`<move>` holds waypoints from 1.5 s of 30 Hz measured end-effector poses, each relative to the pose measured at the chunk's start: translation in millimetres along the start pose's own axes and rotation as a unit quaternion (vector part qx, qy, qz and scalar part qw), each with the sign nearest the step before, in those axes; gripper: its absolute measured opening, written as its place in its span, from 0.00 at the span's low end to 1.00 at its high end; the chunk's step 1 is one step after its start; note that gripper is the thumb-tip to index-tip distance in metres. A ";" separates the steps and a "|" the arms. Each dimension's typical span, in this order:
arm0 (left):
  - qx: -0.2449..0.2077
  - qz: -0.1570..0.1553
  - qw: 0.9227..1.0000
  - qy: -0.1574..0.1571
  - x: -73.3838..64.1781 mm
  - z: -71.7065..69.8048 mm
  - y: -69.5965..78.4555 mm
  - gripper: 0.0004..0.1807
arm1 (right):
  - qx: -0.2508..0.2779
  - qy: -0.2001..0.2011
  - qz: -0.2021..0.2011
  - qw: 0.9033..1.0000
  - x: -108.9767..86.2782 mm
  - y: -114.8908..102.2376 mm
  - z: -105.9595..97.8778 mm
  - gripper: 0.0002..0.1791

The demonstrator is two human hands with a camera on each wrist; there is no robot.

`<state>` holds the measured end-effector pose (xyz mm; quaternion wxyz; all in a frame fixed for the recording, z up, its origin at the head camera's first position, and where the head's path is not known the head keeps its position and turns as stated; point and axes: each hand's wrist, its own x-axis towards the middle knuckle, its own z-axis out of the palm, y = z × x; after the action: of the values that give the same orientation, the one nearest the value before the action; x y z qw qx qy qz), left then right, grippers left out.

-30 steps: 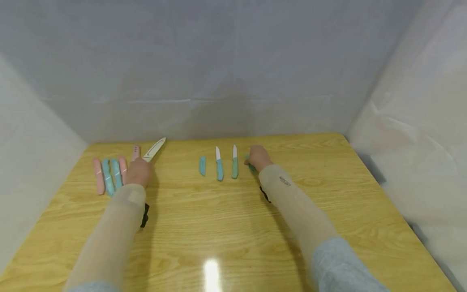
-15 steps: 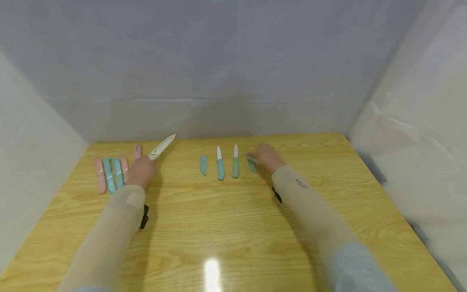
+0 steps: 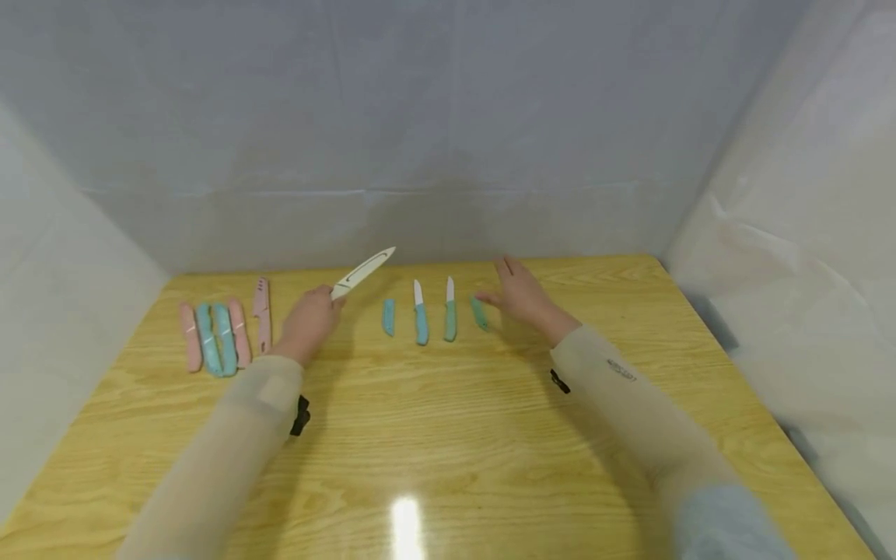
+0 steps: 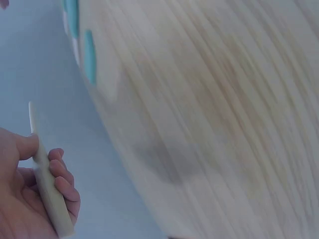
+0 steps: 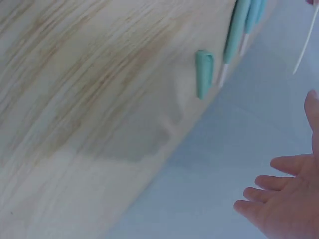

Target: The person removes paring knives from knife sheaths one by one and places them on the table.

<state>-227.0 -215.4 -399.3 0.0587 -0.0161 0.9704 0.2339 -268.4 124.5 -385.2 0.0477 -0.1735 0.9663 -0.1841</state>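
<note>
My left hand (image 3: 308,323) grips a cream-coloured knife (image 3: 364,272) by its handle, above the table. Its pale blade part, marked with a dark curved line, points up to the right. In the left wrist view, fingers and thumb wrap around the knife's cream handle (image 4: 52,204). Spread and holding nothing, my right hand (image 3: 523,294) hovers just right of a small green blade cover (image 3: 479,313). Left of that cover lie a green paring knife (image 3: 451,319) and a blue paring knife (image 3: 421,323), white blades bare, then a blue cover (image 3: 388,317).
At the left of the wooden table (image 3: 392,420) lie several pink and blue folded-looking or sheathed knives (image 3: 224,338) side by side. A pink knife-shaped piece with holes (image 3: 262,311) lies beside them. Grey sheeting (image 3: 448,140) rises behind the table's back edge.
My left hand has moved right with the cream knife, uncovering the pink holed piece. My right hand has let go of the green cover, drawn back to the right and spread its fingers.
</note>
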 end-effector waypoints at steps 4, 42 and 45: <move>0.007 0.028 1.000 0.011 0.2 6.7 16.2 0.21 | -0.025 0.016 -0.055 0.998 -9.5 -2.5 -5.2 0.48; 0.069 0.261 0.961 -0.052 -29.8 57.4 111.8 0.20 | -0.170 0.045 -0.270 0.947 -41.9 -18.7 17.4 0.36; 0.089 0.278 0.956 -0.041 -32.6 57.4 114.0 0.21 | -0.158 0.029 -0.256 0.953 -40.8 -18.5 17.8 0.33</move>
<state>-195.2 -87.6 -394.6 0.0324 0.2689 0.9503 0.1537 -221.7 116.8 -393.7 -0.0565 -0.4148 0.9073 -0.0404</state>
